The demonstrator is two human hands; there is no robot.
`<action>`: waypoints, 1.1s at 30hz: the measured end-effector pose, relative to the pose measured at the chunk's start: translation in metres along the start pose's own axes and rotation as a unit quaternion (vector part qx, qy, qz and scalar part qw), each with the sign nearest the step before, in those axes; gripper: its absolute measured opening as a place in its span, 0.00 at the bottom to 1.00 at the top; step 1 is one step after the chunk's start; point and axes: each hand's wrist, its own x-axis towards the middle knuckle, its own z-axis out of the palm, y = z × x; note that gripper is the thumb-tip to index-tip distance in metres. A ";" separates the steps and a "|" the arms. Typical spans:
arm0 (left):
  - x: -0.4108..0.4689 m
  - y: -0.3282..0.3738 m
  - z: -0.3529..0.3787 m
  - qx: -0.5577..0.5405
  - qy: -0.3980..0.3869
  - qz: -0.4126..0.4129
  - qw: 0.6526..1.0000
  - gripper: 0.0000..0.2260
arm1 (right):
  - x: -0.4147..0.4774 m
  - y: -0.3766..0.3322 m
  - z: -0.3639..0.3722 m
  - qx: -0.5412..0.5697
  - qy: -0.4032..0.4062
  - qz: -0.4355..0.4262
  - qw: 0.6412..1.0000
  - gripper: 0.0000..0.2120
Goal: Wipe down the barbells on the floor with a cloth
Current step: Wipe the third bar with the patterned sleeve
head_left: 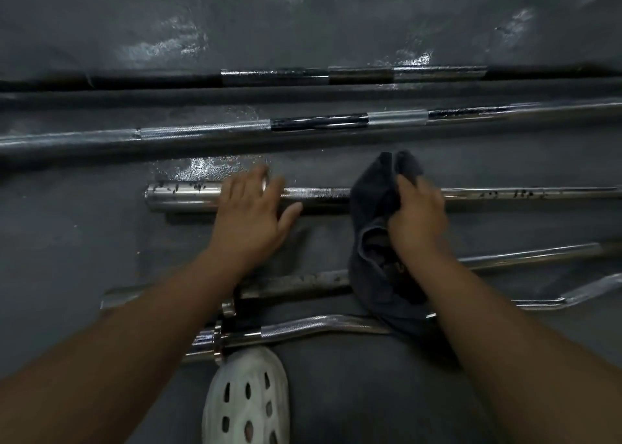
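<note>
Now the left hand (250, 214) lies flat on the speckled chrome barbell (181, 196), right hand (417, 216) gripping a crumpled dark cloth (368, 191).

White perforated clog (247, 400) at bottom centre; dark grey floor (303, 16), glossy patches far side.

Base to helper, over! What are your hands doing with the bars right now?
Left hand flat on the spotted bar. Right hand grips the cloth over the same bar. Cloth's loose end lies over the nearer bars.
</note>
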 end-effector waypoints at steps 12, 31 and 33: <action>0.019 -0.015 -0.001 -0.015 0.011 -0.011 1.000 0.26 | 0.024 0.027 0.001 -0.042 0.015 0.057 0.997 0.23; -0.040 0.016 -0.008 -0.064 -0.073 -0.058 0.994 0.21 | -0.064 -0.073 0.019 0.110 -0.134 -0.214 0.961 0.21; -0.046 0.015 -0.011 -0.099 -0.071 -0.051 0.991 0.19 | -0.055 -0.065 0.010 0.095 -0.154 -0.210 0.961 0.20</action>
